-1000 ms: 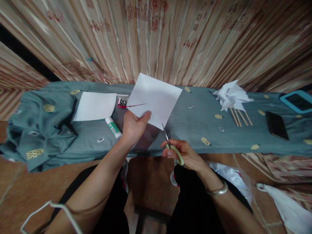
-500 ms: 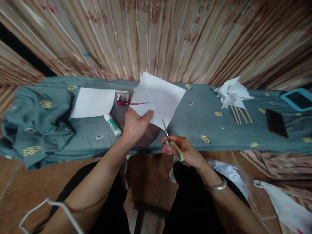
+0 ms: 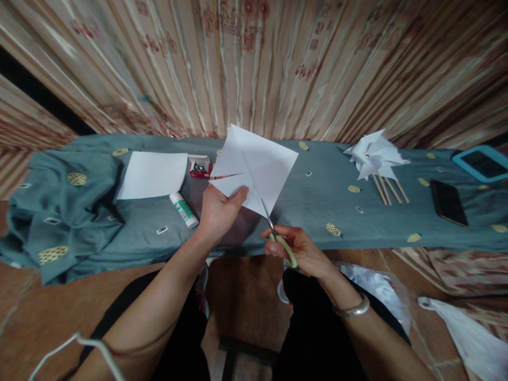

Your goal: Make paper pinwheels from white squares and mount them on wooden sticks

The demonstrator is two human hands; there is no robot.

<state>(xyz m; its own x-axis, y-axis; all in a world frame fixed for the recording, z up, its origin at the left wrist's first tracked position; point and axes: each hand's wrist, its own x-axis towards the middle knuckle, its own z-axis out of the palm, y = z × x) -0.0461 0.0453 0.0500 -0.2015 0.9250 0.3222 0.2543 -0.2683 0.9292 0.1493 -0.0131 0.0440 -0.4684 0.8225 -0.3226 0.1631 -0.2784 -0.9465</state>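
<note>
White paper [image 3: 270, 159] is up in front of both hands, its left edge slit just above the left thumb. Left hand [image 3: 218, 211] grips it near that slit, thumb on top, other fingers hidden underneath. Right hand [image 3: 299, 246] has its fingers closed round the handles of the scissors [image 3: 279, 239], blades at the paper's lower corner; how wide they gape, can't tell. For a clean cut, best follow the faint crease running up from the blades, stop short of the middle, and keep the left thumb out of the blade line — it sits close. The pinch should hold the sheet taut, since the slit flap could bend. Around, left to right: bunched cloth [image 3: 75, 201] far left of the fingers; blank sheet [image 3: 153, 174], then glue stick [image 3: 183, 210], nearer the left fingers; red box [image 3: 200, 167] of small metal bits just beyond them, close enough to get knocked. Well right of the right fingers: paper pinwheels [image 3: 375, 153] on sticks [image 3: 387, 189], dark phone [image 3: 448, 202], blue-framed device [image 3: 482, 161] — none blocking the blades.
</note>
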